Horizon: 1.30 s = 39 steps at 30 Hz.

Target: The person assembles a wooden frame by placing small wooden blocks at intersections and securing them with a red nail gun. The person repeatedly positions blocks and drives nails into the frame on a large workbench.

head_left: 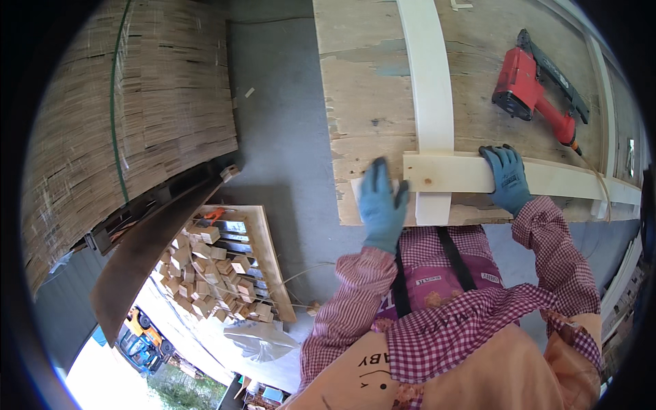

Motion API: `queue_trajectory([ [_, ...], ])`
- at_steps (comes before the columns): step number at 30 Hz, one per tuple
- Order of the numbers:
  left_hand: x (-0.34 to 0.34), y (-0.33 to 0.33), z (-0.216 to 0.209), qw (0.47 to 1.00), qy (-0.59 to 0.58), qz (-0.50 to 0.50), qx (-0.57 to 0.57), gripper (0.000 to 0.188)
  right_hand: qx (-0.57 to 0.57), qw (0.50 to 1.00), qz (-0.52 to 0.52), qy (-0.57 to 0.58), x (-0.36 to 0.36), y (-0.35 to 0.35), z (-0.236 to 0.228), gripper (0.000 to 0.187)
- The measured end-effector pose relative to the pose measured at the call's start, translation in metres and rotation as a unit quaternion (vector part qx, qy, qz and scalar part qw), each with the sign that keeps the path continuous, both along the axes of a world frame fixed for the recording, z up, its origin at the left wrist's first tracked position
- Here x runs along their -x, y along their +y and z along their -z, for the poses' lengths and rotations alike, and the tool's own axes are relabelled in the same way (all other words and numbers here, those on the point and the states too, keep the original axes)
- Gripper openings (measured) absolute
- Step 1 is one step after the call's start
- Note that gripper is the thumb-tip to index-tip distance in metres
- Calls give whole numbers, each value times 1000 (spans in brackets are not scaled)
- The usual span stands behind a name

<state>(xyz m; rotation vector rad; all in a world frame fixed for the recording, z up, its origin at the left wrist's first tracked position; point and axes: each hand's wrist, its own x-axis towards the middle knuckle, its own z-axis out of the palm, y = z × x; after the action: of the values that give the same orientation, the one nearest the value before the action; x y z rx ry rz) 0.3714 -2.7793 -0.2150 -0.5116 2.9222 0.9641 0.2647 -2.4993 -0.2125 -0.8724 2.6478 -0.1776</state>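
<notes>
The blue-gloved left hand (384, 212) is blurry, its fingers straight and thumb out, near the end of a long, flat, pale wooden board (447, 173). I see nothing in its grip. The blue-gloved right hand (507, 179) lies across the board; I can't tell if it grips. The board crosses a pale, flat wooden strip (432, 82) on a worn brown wooden table (369, 102).

Smooth, matt pale-wood plank (451, 174) over rough, flaking wooden tabletop (372, 92); matt cloth sleeves (553, 239).
</notes>
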Motion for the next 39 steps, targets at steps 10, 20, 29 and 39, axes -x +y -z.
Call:
queue_trajectory([
  [10, -41, -6, 34, 986, -38, -148, 72, 108, -12, 1000, 5, -6, 1, 1, -4, 74],
  [20, 32, -28, 25, 944, -38, -202, -259, 88, -11, 1000, 5, -4, 1, 1, -3, 74],
  [29, 31, -22, 37, 920, -61, -155, -355, 94, -22, 1000, 4, -22, 0, 3, 1, 78],
  [39, 51, -27, 8, 948, -194, -81, -238, 112, -37, 999, -9, 1, 0, 5, 5, 84],
])
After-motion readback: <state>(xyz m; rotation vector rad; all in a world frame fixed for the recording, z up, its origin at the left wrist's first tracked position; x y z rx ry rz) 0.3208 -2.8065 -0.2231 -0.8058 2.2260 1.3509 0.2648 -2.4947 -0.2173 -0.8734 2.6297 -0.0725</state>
